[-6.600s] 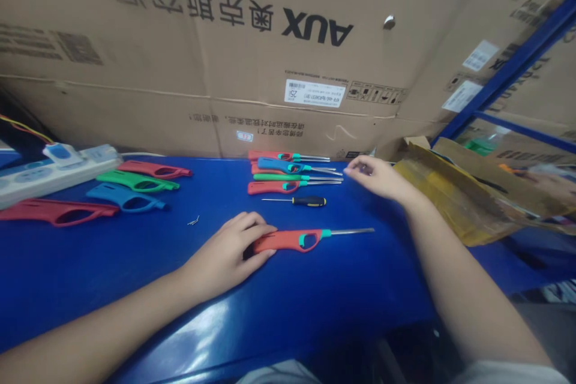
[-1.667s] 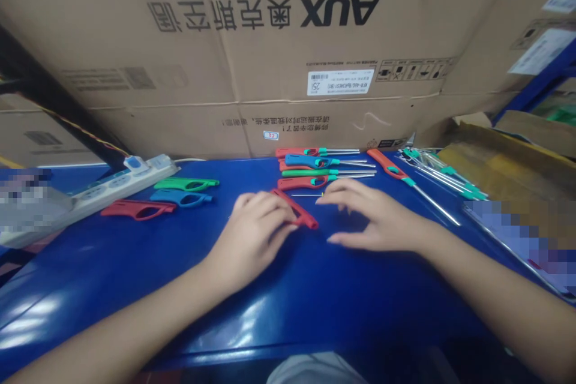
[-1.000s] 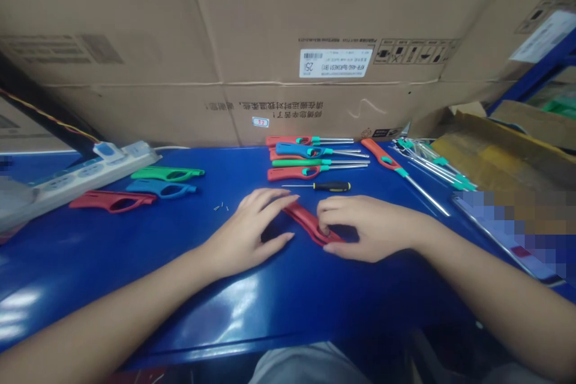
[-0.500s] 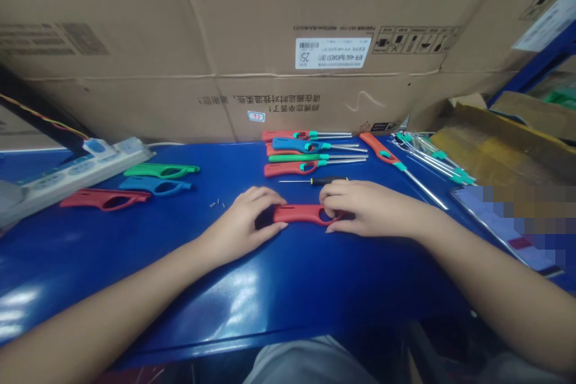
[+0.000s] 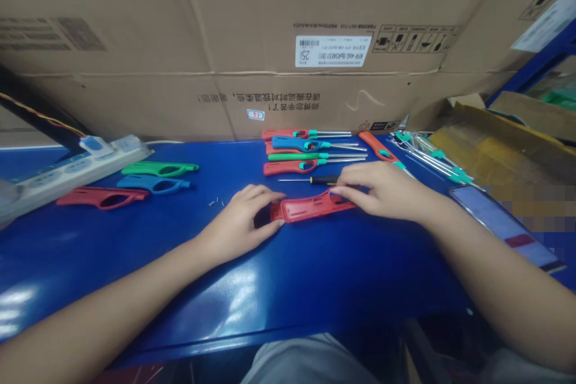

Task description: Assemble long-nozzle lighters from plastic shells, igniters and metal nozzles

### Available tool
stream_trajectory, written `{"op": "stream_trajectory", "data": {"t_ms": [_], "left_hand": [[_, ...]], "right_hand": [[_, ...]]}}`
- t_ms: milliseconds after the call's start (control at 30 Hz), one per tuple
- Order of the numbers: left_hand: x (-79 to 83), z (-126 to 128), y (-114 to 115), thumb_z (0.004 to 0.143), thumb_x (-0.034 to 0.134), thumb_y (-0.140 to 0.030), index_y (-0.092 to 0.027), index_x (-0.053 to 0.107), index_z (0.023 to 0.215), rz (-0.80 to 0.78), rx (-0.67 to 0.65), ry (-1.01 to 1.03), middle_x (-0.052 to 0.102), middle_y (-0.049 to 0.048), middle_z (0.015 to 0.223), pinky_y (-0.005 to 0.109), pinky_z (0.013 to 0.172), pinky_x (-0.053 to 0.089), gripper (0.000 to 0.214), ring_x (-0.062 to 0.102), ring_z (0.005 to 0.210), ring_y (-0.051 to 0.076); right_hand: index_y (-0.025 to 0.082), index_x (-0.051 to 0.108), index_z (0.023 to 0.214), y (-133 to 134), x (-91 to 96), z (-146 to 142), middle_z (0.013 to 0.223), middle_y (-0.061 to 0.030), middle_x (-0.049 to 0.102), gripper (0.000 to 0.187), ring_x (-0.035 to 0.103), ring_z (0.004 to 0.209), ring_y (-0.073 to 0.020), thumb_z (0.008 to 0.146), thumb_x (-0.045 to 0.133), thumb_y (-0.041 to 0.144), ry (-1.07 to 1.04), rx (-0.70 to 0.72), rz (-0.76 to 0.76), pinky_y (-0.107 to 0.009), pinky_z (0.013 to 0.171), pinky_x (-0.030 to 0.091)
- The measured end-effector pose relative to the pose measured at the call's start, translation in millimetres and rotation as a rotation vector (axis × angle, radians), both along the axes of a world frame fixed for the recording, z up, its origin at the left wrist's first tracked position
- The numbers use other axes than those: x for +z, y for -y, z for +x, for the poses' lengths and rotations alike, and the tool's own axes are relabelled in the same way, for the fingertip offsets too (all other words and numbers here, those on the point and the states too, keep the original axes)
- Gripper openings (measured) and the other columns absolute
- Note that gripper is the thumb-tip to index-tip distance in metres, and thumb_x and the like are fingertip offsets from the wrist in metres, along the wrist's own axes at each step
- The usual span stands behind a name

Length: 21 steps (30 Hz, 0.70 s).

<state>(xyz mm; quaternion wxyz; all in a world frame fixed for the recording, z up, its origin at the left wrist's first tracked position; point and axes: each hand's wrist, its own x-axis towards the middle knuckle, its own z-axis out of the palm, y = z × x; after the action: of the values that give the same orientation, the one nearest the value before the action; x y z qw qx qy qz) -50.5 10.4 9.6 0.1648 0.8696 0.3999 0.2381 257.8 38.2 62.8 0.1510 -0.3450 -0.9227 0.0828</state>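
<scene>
Two halves of a red lighter casing lie partly over each other at the middle of the blue table. My left hand (image 5: 245, 219) pinches the end of the lower half (image 5: 276, 212) between thumb and fingers. My right hand (image 5: 382, 191) grips the handle-ring end of the upper half (image 5: 310, 206), which is lifted and tilted so that its edge and inside ribs show. Behind them lies a screwdriver (image 5: 323, 180) with a black and yellow handle. A few small screws (image 5: 216, 202) are scattered left of my left hand.
Assembled lighters (image 5: 292, 167) lie in a stack at the back, and an orange one (image 5: 378, 147) sits beside them. Green, blue and red casings (image 5: 103, 197) rest by a power strip (image 5: 67, 171). Metal lighter rods (image 5: 432, 159), a phone (image 5: 504, 225) and a cardboard box (image 5: 508, 144) are at right.
My right hand has raised the upper red half off the lower one and shifted it right, uncovering the inside. My left hand has stayed at the left end.
</scene>
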Motion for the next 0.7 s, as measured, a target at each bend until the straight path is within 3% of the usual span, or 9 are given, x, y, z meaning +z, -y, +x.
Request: {"op": "stream_trajectory", "data": {"t_ms": [167, 467, 533, 600, 700], "left_hand": [[-2.6, -2, -2, 0.097, 0.063, -0.037, -0.023, 0.069, 0.123, -0.002, 0.004, 0.012, 0.068, 0.0084, 0.114, 0.043, 0.097, 0.053, 0.030, 0.062, 0.108, 0.026], [3.5, 2, 6, 0.104, 0.052, -0.035, -0.021, 0.068, 0.126, 0.040, -0.011, 0.002, 0.063, 0.0099, 0.125, 0.045, 0.104, 0.046, 0.030, 0.058, 0.118, 0.026], [6.9, 3, 10, 0.104, 0.053, -0.032, -0.022, 0.068, 0.125, 0.052, -0.042, -0.029, 0.064, 0.0088, 0.126, 0.044, 0.103, 0.044, 0.028, 0.058, 0.118, 0.025], [8.4, 3, 13, 0.102, 0.055, -0.029, -0.023, 0.067, 0.126, 0.057, -0.091, -0.061, 0.065, 0.0074, 0.125, 0.043, 0.103, 0.043, 0.028, 0.059, 0.118, 0.024], [7.3, 3, 14, 0.099, 0.055, -0.022, -0.021, 0.064, 0.129, 0.035, -0.165, -0.083, 0.067, 0.0062, 0.123, 0.041, 0.102, 0.042, 0.032, 0.061, 0.116, 0.022]], "right_hand": [[0.020, 0.063, 0.070, 5, -3.2, -7, 0.067, -0.0007, 0.064, 0.037, 0.056, 0.062, -0.0144, 0.102, 0.057, 0.038, 0.208, 0.093, -0.263, -0.027, 0.060, 0.035], [0.020, 0.055, 0.066, 5, -11.9, -19, 0.063, 0.0014, 0.060, 0.042, 0.050, 0.058, -0.0134, 0.096, 0.066, 0.046, 0.327, -0.003, -0.180, -0.026, 0.056, 0.026], [0.020, 0.061, 0.075, 4, -12.1, -18, 0.072, 0.0009, 0.064, 0.032, 0.054, 0.062, -0.0139, 0.095, 0.068, 0.044, 0.272, 0.024, -0.154, -0.026, 0.057, 0.029], [0.021, 0.066, 0.095, 4, -12.9, -15, 0.092, -0.0015, 0.070, 0.020, 0.062, 0.075, -0.0161, 0.092, 0.072, 0.040, 0.207, 0.052, -0.116, -0.026, 0.062, 0.035], [0.022, 0.066, 0.116, 3, -16.0, -14, 0.117, -0.0053, 0.067, 0.028, 0.066, 0.090, -0.0191, 0.092, 0.072, 0.034, 0.173, 0.089, -0.066, -0.028, 0.070, 0.042]]}}
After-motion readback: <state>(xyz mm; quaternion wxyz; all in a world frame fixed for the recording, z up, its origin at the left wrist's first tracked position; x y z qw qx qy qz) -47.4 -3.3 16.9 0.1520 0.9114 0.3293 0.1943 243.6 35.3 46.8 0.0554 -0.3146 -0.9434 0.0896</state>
